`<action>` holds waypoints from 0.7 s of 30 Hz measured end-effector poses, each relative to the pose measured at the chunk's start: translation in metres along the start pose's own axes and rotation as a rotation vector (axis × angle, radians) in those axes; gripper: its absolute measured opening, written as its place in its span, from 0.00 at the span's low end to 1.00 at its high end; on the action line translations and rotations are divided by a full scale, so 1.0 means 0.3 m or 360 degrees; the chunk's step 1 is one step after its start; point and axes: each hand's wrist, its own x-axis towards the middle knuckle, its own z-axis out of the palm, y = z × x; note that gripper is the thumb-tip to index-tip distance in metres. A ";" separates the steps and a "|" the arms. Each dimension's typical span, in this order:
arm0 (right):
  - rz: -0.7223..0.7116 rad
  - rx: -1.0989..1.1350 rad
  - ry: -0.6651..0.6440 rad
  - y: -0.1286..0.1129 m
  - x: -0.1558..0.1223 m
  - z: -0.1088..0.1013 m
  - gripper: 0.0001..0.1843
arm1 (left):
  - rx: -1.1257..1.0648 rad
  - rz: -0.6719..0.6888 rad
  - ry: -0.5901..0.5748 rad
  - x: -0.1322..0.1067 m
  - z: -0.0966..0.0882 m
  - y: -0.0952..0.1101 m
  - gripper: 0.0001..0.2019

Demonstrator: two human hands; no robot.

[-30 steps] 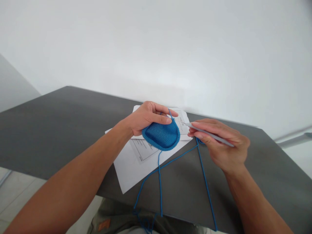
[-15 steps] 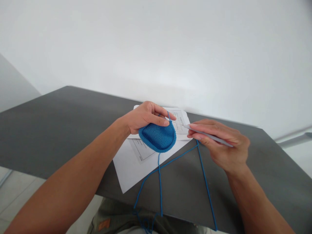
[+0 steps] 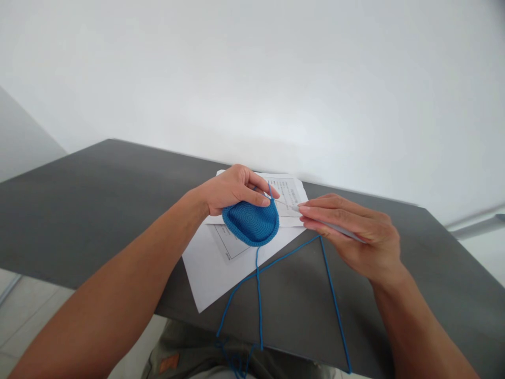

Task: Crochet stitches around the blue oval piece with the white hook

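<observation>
The round blue crocheted disc (image 3: 250, 223) hung just above the white printed paper (image 3: 209, 273), pinched at its upper rim between the thumb and fingers of the left hand (image 3: 231, 192). It looked light, soft and floppy, likely to fold or curl if gripped in the middle. The firm outer rim, close to the stitch being worked, seemed the sensible place to hold it. The right hand (image 3: 355, 234) was closed around the handle of a slim grey crochet hook (image 3: 347, 233), held flat like a knife. The hook's thin metal tip reached across to the disc's top edge beside the left thumb. It looked stiff and smooth, best held by the thicker handle.

I counted one disc and one hook. The blue yarn (image 3: 333, 300) showed as three strands over the dark grey table (image 3: 98, 210). One dropped from the disc, and two spread from under the right hand toward the near edge. All three would be limp and easily snagged. Whether the paper was one sheet or two overlapping, I couldn't tell.
</observation>
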 end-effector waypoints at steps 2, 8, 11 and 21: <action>0.0038 0.0034 -0.0013 0.000 0.000 -0.005 0.22 | 0.0014 -0.0011 -0.0016 -0.001 -0.002 0.002 0.12; 0.0123 0.0139 0.0014 0.001 0.002 -0.010 0.21 | 0.0014 -0.0030 -0.0086 -0.007 -0.001 0.009 0.09; 0.0126 0.0151 0.0030 0.001 0.002 -0.007 0.21 | 0.0001 -0.0022 -0.0105 -0.006 -0.001 0.009 0.09; 0.0125 0.0120 -0.0176 -0.007 0.002 -0.030 0.22 | 0.0107 -0.0100 -0.0068 0.006 -0.012 -0.005 0.08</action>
